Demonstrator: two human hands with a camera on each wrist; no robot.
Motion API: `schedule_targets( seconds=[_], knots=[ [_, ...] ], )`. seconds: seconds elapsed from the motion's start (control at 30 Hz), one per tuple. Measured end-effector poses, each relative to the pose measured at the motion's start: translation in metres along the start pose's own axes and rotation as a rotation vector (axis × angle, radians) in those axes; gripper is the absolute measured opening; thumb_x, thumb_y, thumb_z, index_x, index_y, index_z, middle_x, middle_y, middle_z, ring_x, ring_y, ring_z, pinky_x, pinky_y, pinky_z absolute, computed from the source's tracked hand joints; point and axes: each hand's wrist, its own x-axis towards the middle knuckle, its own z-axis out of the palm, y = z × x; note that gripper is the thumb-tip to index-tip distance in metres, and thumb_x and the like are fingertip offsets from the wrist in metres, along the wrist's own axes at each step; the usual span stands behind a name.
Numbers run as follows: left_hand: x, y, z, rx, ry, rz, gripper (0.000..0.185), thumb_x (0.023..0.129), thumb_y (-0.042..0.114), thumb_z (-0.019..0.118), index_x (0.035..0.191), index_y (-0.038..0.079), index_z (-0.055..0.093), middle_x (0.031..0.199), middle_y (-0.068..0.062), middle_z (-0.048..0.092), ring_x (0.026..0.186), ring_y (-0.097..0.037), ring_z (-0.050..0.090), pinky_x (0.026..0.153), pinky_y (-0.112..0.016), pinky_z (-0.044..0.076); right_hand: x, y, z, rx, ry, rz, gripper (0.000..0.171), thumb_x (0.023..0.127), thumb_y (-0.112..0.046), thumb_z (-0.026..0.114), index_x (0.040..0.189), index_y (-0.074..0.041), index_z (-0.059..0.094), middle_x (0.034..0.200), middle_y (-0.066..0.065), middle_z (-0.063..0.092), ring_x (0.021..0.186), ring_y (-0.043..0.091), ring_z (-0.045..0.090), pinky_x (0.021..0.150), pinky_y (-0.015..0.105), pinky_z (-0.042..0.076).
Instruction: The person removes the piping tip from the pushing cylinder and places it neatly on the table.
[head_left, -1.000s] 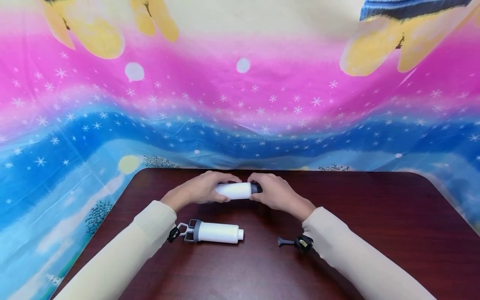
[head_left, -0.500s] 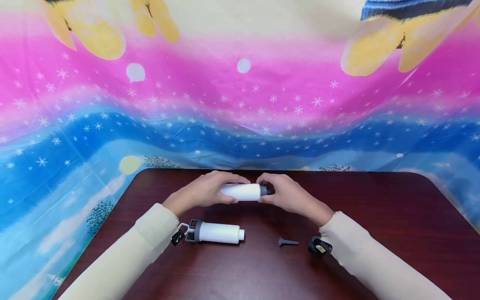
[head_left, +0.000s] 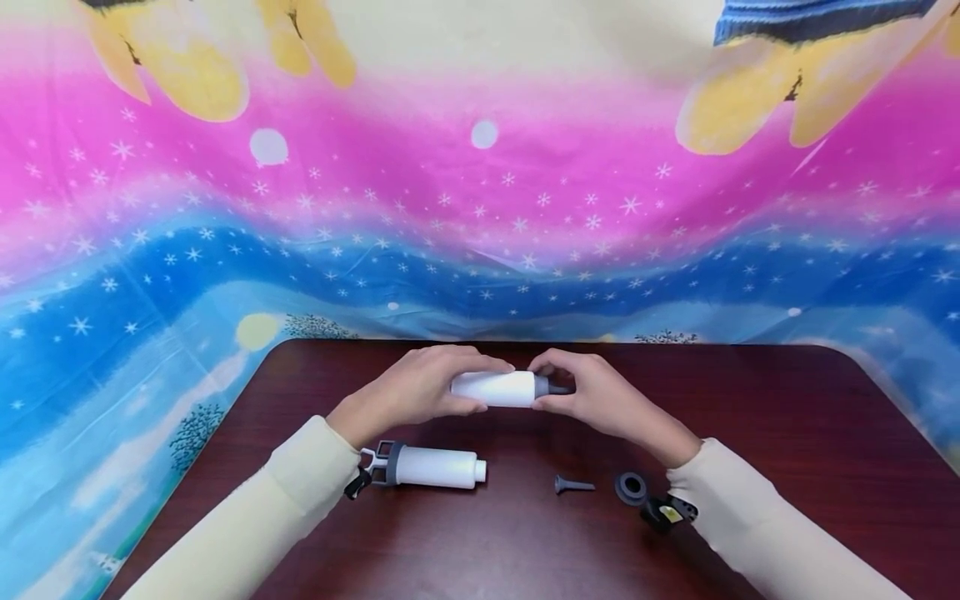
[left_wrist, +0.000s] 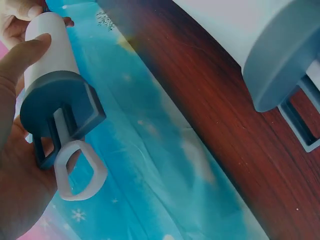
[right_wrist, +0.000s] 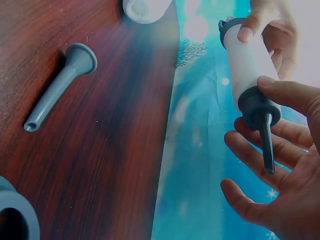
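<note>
The left hand (head_left: pixel 420 392) is wrapping its fingers and thumb around the barrel of a white pump tube (head_left: pixel 495 388), holding it level above the far middle of the counter (head_left: pixel 787 433); the left wrist view is showing the tube's grey end cap (left_wrist: pixel 57 107) and white pull ring (left_wrist: pixel 75 167) resting against that palm. The right hand (head_left: pixel 600 398) is curling thumb and fingers around the dark nozzle cap (right_wrist: pixel 257 107) at the tube's other end — a twisting grip, by the look of it. This is probably the step of seating or turning that cap, so the next move is likely calling for a steady left hold while the right hand rotates.

Nearer the person, from left to right, a second white tube (head_left: pixel 435 467) with a grey handle is lying on the counter, then a small grey cone nozzle (head_left: pixel 573 484), then a grey ring (head_left: pixel 632 487) just beside the right wrist. The sleeves are passing close over these loose parts — a lowered forearm could nudge them. The counter's right half is offering open room, and the far edge is running just behind the hands.
</note>
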Motion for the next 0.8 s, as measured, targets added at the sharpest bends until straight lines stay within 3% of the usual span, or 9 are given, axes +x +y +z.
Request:
schedule_targets(
  seconds=[0.37, 0.8],
  knots=[
    [-0.001, 0.006, 0.0, 0.134, 0.066, 0.099, 0.056, 0.092, 0.039, 0.081, 0.145, 0.038, 0.062, 0.132, 0.008, 0.071, 0.114, -0.017, 0.068, 0.097, -0.043, 0.056, -0.008, 0.004, -0.006, 0.099, 0.001, 0.083, 0.034, 0.092, -0.018, 0.081, 0.123, -0.012, 0.07, 0.114, 0.006, 0.073, 0.104, 0.021, 0.069, 0.088, 0.041, 0.06],
    [0.0, 0.009, -0.002, 0.162, 0.124, 0.156, 0.058, 0.09, 0.035, 0.084, 0.145, 0.035, 0.063, 0.134, 0.006, 0.071, 0.118, -0.019, 0.069, 0.098, -0.045, 0.057, -0.009, 0.003, -0.012, 0.154, -0.005, 0.114, 0.035, 0.094, -0.022, 0.08, 0.124, -0.006, 0.07, 0.116, 0.011, 0.074, 0.104, 0.022, 0.07, 0.084, 0.036, 0.058]
  ],
)
